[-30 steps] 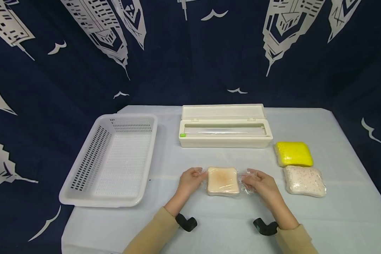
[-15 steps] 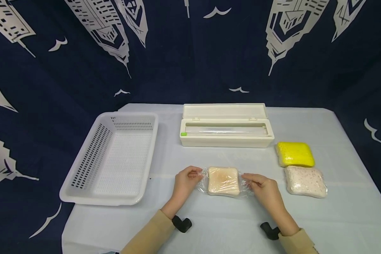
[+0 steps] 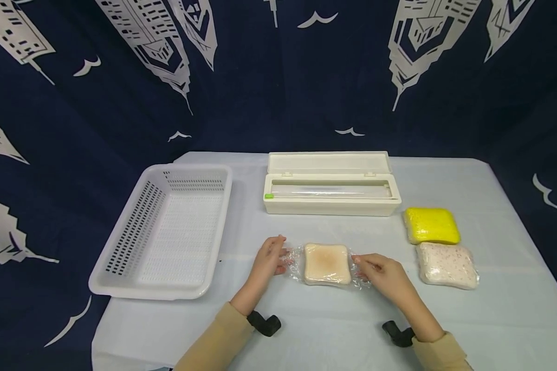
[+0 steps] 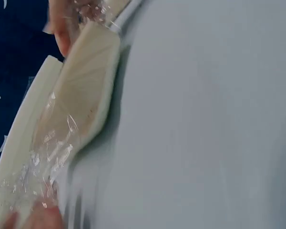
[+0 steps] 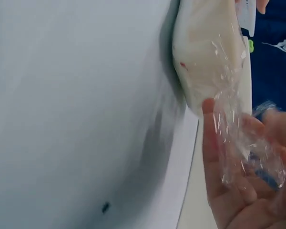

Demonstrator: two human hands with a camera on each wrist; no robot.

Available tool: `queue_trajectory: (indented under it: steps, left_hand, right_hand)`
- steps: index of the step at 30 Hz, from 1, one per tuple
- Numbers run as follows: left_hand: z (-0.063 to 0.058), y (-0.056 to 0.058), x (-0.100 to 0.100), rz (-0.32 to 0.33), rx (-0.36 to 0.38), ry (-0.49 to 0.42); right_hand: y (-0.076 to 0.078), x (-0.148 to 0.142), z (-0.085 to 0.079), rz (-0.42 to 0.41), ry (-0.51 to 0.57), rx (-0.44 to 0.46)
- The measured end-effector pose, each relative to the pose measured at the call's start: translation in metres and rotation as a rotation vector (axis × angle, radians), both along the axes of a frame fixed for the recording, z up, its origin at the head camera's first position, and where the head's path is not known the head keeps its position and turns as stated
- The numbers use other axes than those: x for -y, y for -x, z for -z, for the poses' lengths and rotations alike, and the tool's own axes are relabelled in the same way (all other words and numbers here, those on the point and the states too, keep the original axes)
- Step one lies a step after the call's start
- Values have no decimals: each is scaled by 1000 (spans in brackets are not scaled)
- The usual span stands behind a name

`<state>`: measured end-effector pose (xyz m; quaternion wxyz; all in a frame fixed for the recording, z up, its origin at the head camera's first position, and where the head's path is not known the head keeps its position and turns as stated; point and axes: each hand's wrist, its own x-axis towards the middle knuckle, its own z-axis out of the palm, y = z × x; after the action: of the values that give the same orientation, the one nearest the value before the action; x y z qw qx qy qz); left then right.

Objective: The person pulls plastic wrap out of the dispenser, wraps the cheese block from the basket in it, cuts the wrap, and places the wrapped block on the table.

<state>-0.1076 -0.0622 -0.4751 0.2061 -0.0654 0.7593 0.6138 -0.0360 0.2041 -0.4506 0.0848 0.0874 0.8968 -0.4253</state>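
A pale, toast-like slice of bread (image 3: 327, 264) lies in clear cling film (image 3: 296, 263), the loose ends sticking out left and right. At the film's left end is my left hand (image 3: 265, 260), its fingers extended beside the crinkled plastic. My right hand (image 3: 384, 275) pinches the right end between thumb and fingers. In the right wrist view, crumpled film (image 5: 231, 138) lies across that hand's fingers (image 5: 212, 157). The bread (image 4: 88, 81) appears edge-on in the left wrist view, where the left fingertips are blurred at the bottom.
Behind the bread stands a cream cling film dispenser (image 3: 331, 206), lid raised, roll visible inside. A white perforated basket (image 3: 199, 286) is at the left. At the right lie a wrapped yellow block (image 3: 430, 225) and a wrapped speckled off-white block (image 3: 447, 265).
The left hand has shifted left and its fingers have straightened from their pinch on the film. The right hand first drew slightly right, then stayed near the film's right end. The bread stays put.
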Motion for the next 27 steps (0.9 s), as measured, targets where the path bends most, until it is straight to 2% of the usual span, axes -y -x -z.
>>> queue_trajectory:
  steps: [3, 6, 8, 13, 15, 18, 22, 27]
  left_hand:
    - [1, 1, -3, 42, 80, 61]
    - [4, 1, -4, 117, 104, 131]
    - [6, 0, -4, 136, 80, 148]
    - [7, -2, -3, 89, -42, 163]
    - [4, -4, -4, 76, -96, 178]
    - [-1, -6, -6, 65, -179, 199]
    - [-9, -8, -11, 40, -269, 230]
    - [-14, -9, -19, 17, -281, 205]
  right_hand:
    - [1, 2, 3, 38, 30, -23]
    - [2, 2, 4, 84, 66, -10]
    - [2, 2, 3, 105, 59, -3]
    - [1, 1, 0, 168, -22, 58]
    - [0, 2, -2, 202, -19, 84]
    - [2, 5, -5, 259, 72, 117]
    - [4, 12, -8, 351, 245, 142]
    - [5, 21, -9, 421, 327, 149]
